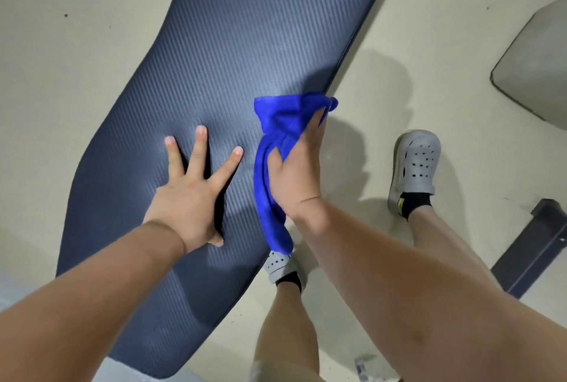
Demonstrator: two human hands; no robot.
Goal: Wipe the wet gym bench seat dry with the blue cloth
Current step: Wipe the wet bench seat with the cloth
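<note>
The left hand (187, 197) lies flat and fully open on the dark ribbed bench seat (230, 44), palm down near the middle of its width. Its straight fingers (201, 139) are spread wide and the forearm reaches in from the lower left. The right hand (296, 173) grips the bunched blue cloth (282, 118) at the seat's right edge, fingers curled into the fabric and wrist bent. 1 end of the cloth hangs below the wrist, past the edge. Whether the cloth presses on the seat cannot be told. 2 grey clogs (414, 164) stand on the beige floor (61, 44) beside the seat.
</note>
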